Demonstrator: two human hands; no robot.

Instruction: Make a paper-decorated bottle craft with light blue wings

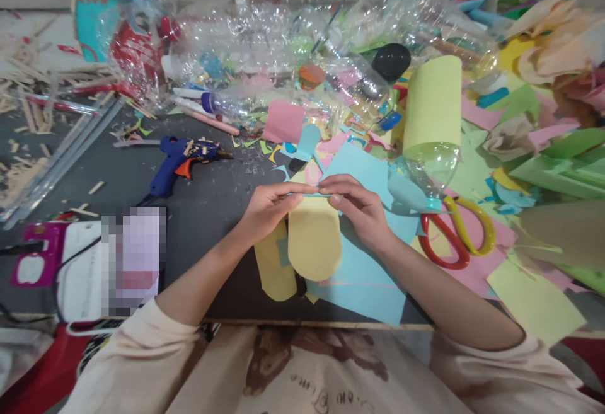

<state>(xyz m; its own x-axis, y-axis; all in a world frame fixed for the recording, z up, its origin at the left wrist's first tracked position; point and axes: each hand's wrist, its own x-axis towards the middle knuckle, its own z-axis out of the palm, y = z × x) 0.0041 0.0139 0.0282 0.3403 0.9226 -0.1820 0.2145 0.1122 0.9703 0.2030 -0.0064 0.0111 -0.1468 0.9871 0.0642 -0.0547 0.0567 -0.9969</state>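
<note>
Both hands meet at the upper edge of a yellow paper piece (314, 241) with a rounded lower end. Thumb and fingers of my left hand (269, 209) pinch its left corner, and my right hand (357, 206) pinches the right one. A thin blue edge shows between the thumbs; whether it is a separate strip is hidden by the fingers. Partly under the held piece, a second yellow paper piece (274, 269) lies on the dark table. Blue paper sheets (363, 269) lie below my right hand.
A blue glue gun (167, 165) lies at left, near a phone (142, 256) and a power strip (82, 269). Scissors (456, 237) and a bottle wrapped in yellow paper (432, 108) are at right. Plastic bottles (246, 42) and paper scraps crowd the back.
</note>
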